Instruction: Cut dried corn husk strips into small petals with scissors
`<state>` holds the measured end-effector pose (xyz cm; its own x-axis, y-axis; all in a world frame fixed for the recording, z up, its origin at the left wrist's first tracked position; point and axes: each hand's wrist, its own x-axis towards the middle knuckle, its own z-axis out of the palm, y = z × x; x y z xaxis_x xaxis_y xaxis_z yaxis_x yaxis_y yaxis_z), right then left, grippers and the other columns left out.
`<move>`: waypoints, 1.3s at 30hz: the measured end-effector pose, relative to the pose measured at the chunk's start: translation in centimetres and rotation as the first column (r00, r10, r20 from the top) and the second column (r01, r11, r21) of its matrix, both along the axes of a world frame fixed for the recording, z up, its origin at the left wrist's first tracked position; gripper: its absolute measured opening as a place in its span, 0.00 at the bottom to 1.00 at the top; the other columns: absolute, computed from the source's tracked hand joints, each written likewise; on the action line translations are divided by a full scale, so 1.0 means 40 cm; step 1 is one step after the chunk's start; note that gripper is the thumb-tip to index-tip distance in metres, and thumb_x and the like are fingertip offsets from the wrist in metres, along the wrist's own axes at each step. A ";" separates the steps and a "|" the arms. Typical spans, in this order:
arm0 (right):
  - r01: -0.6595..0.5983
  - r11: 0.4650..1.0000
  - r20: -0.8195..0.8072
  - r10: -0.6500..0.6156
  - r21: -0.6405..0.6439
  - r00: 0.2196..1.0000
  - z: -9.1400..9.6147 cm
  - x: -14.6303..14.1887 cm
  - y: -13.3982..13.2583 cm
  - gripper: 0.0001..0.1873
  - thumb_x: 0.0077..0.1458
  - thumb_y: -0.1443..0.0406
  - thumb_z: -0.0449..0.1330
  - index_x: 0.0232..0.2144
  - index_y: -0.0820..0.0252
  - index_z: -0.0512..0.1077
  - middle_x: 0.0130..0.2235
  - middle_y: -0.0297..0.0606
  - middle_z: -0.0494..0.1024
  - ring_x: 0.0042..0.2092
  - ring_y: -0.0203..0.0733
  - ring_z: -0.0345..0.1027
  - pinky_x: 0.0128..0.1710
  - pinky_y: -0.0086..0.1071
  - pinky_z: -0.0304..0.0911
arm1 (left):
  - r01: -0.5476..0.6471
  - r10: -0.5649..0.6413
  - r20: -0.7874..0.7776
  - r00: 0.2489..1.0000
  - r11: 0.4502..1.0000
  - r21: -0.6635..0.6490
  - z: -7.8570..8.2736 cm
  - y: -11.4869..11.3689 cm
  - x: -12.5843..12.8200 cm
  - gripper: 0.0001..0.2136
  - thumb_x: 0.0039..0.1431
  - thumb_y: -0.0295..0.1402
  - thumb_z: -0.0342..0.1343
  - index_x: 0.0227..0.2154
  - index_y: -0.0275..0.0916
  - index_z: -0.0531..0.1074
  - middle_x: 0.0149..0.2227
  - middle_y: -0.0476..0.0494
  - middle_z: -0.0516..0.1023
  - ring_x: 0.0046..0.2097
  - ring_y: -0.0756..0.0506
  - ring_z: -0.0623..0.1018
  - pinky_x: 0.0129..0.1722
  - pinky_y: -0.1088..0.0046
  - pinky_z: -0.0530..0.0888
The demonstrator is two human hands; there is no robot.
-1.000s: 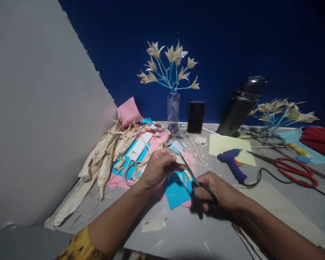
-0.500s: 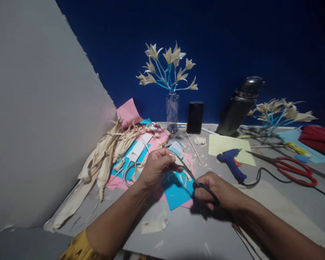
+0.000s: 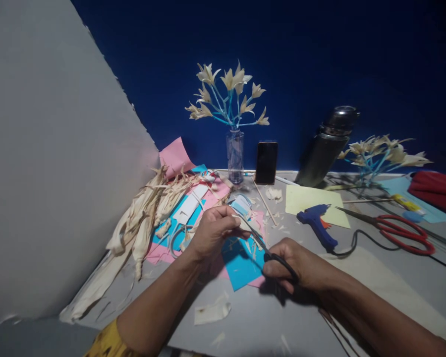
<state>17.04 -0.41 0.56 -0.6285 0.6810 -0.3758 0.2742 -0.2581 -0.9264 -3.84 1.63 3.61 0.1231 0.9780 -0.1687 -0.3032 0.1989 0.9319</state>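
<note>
Between the thumb and fingers of my left hand [image 3: 217, 230] is a small pale piece of corn husk [image 3: 242, 223]. My right hand [image 3: 293, 263] is closed round the handles of black-handled scissors [image 3: 269, 254], whose blades point up and left and lie against the husk piece. Whether the blades are fully closed is hard to see. Under both hands lie a blue paper sheet [image 3: 243, 265] and pink paper [image 3: 259, 281], scattered with husk trimmings. A loose husk strip [image 3: 212, 313] rests on the table nearer to me.
Dried corn husks [image 3: 139, 223] are heaped at left. Husk flowers stand in a clear bottle [image 3: 235, 156], beside a phone [image 3: 266, 162] and a leaning flask [image 3: 329, 144]. On the right lie a blue glue gun [image 3: 317, 225] with its cord and red-handled scissors [image 3: 405, 235].
The scissor blades look closer together against the husk piece. Both hands have stayed nearly in place, and the whole view has shifted slightly.
</note>
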 end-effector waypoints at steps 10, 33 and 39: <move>0.538 0.843 -0.288 -0.513 0.009 0.809 0.002 -0.023 0.018 0.17 0.41 0.62 0.72 0.33 0.60 0.72 0.27 0.31 0.74 0.28 0.35 0.66 0.29 0.28 0.61 | 0.028 0.006 0.205 0.979 0.986 -0.166 -0.044 -0.020 0.052 0.12 0.43 0.31 0.70 0.26 0.35 0.71 0.22 0.50 0.74 0.24 0.53 0.72 0.28 0.78 0.70; 0.240 0.956 -0.658 -0.290 -0.168 0.695 0.010 0.017 0.033 0.16 0.39 0.61 0.72 0.26 0.61 0.69 0.23 0.28 0.64 0.23 0.30 0.53 0.25 0.28 0.52 | 0.390 -0.308 0.454 0.836 0.916 -0.096 -0.073 -0.051 0.078 0.12 0.45 0.32 0.72 0.26 0.36 0.73 0.23 0.50 0.71 0.24 0.54 0.68 0.30 0.74 0.67; 0.481 0.876 -0.456 -0.443 -0.038 0.772 -0.010 0.004 0.047 0.15 0.41 0.62 0.72 0.29 0.62 0.72 0.23 0.30 0.68 0.25 0.33 0.57 0.25 0.28 0.49 | 0.074 -0.079 0.044 0.996 0.992 0.105 -0.062 -0.044 0.076 0.08 0.48 0.34 0.69 0.24 0.39 0.75 0.23 0.50 0.71 0.25 0.51 0.68 0.30 0.72 0.66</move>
<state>17.18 1.46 0.15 -0.3139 0.9466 -0.0731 -0.2981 -0.1714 -0.9390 -0.80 -0.13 1.13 0.2038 0.9772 -0.0594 -0.3356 0.1268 0.9334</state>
